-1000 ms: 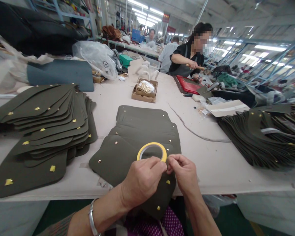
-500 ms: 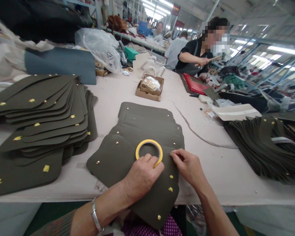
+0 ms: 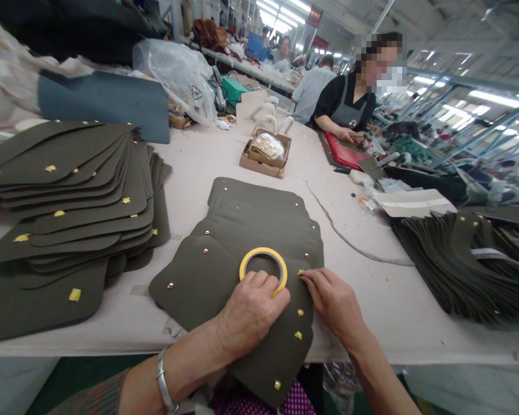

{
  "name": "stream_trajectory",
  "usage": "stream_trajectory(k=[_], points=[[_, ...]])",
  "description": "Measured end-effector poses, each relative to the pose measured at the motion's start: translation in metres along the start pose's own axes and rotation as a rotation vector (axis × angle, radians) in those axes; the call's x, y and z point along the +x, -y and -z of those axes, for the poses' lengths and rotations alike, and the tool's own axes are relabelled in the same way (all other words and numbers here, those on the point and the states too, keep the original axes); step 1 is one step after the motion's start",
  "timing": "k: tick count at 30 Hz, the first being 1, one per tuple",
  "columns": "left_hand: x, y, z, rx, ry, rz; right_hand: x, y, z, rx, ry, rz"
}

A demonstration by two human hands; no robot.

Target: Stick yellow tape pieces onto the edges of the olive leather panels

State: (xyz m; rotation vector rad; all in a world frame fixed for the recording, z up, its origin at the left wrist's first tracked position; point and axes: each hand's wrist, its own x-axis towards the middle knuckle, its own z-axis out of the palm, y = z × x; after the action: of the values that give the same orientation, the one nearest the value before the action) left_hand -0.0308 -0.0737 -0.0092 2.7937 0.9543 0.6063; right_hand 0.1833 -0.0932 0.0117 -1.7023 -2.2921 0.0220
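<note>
A stack of dark olive leather panels (image 3: 225, 271) with small gold studs lies before me on the pale table (image 3: 372, 300). On the top panel rests a yellow tape roll (image 3: 263, 265). My left hand (image 3: 248, 311) curls round the roll's near rim, holding it down. My right hand (image 3: 331, 300) presses its fingertips flat on the panel's right edge, over a small yellow tape piece (image 3: 301, 272). Other yellow tape squares (image 3: 298, 335) dot the panel near my wrist.
A fanned pile of the same panels (image 3: 69, 213) lies at left and another pile (image 3: 471, 259) at right. A cardboard box of gold hardware (image 3: 266, 153) stands behind. A co-worker (image 3: 350, 106) works at a red pad (image 3: 343, 153). A thin cord (image 3: 350, 242) crosses the table.
My hands lowered the tape roll onto the top panel. My right hand left the roll and moved to the panel's right edge, pressing a tape piece down. The co-worker lowered the hammer.
</note>
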Motion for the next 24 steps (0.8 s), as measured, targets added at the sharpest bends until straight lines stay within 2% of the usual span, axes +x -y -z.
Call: stream_trajectory(k=[3,7,11,15,19,24], points=[[0.002,-0.001,0.001,0.027,-0.016,-0.009,0.004,0.004,-0.003,-0.066,0.001,-0.049],[0.005,-0.002,0.000,0.061,-0.039,-0.025,0.014,0.011,-0.007,-0.089,0.008,-0.200],[0.008,-0.002,-0.003,0.091,-0.057,-0.029,0.023,0.015,-0.011,-0.048,-0.007,-0.368],[0.010,0.000,-0.002,0.091,-0.138,-0.045,0.023,0.016,-0.008,0.084,-0.051,-0.401],[0.011,0.005,0.001,0.121,-0.225,-0.018,0.006,0.020,0.002,0.334,-0.099,-0.449],[0.012,0.009,0.000,0.121,-0.228,0.056,-0.032,0.032,-0.001,0.384,-0.087,-0.604]])
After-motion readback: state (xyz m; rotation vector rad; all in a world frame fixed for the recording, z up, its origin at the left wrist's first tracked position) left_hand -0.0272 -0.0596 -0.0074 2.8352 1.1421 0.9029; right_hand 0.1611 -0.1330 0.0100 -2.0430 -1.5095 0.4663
